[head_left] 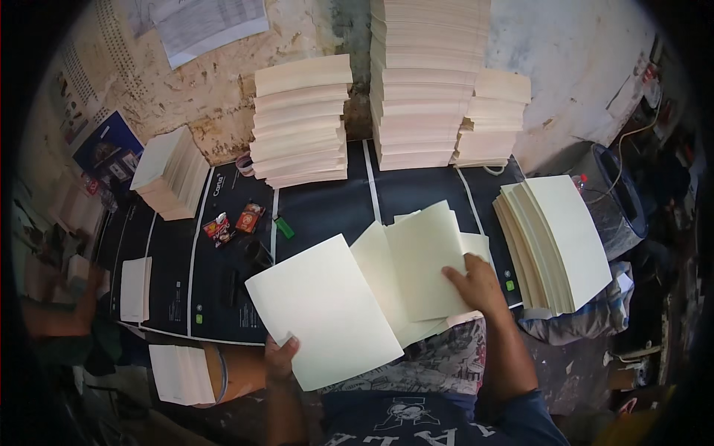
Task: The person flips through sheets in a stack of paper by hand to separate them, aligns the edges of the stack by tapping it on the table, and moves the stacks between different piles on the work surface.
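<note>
My left hand (282, 357) grips the lower left edge of a cream paper sheet (326, 312), thumb on top and fingers beneath. The sheet is tilted, held above the front edge of the table; whether it is one sheet or several cannot be told. On the right, my right hand (480, 287) pinches the right edge of a folded cream sheet (425, 256), thumb on its face. The fold stands partly open, its left part running under the sheet in my left hand. More loose cream sheets (477, 245) lie beneath and behind my right hand.
Tall paper stacks (301, 123) (424, 89) stand against the wall. A leaning stack (573, 245) sits right, another (167, 175) left. Small packets (219, 230), a green lighter (284, 227) and a dark cup (258, 255) are on the black table (320, 201). Another person's arm (63, 316) shows far left.
</note>
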{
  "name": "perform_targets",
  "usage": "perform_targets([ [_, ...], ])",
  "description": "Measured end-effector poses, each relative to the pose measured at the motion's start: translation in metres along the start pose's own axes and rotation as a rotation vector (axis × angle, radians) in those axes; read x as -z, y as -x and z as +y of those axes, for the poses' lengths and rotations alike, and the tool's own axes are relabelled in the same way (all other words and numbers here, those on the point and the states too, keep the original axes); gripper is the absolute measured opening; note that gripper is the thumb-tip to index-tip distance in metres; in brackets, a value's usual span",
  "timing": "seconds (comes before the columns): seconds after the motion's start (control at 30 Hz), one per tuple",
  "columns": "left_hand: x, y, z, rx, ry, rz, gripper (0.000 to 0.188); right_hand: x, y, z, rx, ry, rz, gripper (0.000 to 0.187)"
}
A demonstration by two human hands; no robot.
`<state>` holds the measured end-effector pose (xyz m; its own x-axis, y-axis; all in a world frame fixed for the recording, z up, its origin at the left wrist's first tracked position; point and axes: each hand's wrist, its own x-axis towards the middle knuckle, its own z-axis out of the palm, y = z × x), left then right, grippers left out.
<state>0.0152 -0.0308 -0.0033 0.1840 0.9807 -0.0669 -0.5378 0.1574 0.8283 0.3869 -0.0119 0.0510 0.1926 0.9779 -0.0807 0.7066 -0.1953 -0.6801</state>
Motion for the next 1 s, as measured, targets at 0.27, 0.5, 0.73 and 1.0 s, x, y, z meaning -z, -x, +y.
perform_targets([
  [0.27, -0.010, 0.010, 0.002, -0.041, -0.050, -0.032, 0.053, 0.008, 0.016, -0.065, -0.069, -0.006, -0.252, 0.058],
  [0.5, -0.015, 0.008, -0.018, -0.015, -0.004, -0.025, 0.048, -0.026, 0.032, -0.066, 0.326, 0.053, -0.158, 0.057],
  [0.73, 0.011, 0.009, 0.010, -0.033, 0.078, 0.028, 0.053, -0.035, -0.006, 0.014, 0.102, 0.453, 0.262, 0.047],
  [1.0, -0.012, 0.005, -0.006, 0.043, 0.094, -0.026, 0.053, -0.071, -0.026, 0.048, 0.337, 0.563, 0.195, 0.044],
])
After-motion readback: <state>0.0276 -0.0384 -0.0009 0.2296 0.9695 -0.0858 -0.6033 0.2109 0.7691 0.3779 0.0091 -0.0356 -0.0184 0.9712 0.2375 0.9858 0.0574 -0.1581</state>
